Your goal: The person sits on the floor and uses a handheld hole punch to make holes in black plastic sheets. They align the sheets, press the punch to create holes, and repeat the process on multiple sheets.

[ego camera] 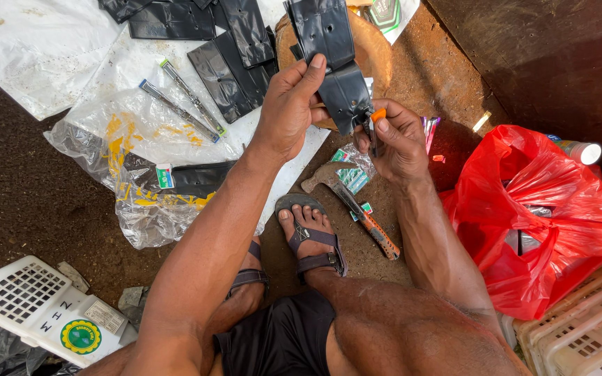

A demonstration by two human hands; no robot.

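On the ground at my far left lie the white perforated plastic crate lid (40, 306) and the crumpled clear plastic sheet with yellow print (134, 174); beyond it two slim grey packaged blades (182, 101) rest on white sheeting, near loose flat black plastic pieces (228, 66). None of these are in my way.

My left hand (288, 104) is closed around the long black rubbery strip (332, 63), thumb pressed on its face, holding it up over the round brown wooden block (371, 49). My right hand (398, 139) grips a small orange-tipped cutter (376, 122) against the strip's lower end, fingers curled tight.

The worry is plain: the strip hangs unsupported, so it may flex or slip under pressure, and the blade could skid towards my left thumb or wrist. My sandalled foot (311, 233) sits directly below, beside the rusty hammer with an orange-wrapped handle (357, 202), so a dropped cutter might land on my toes. The red plastic bag (531, 216) at my right is well apart.
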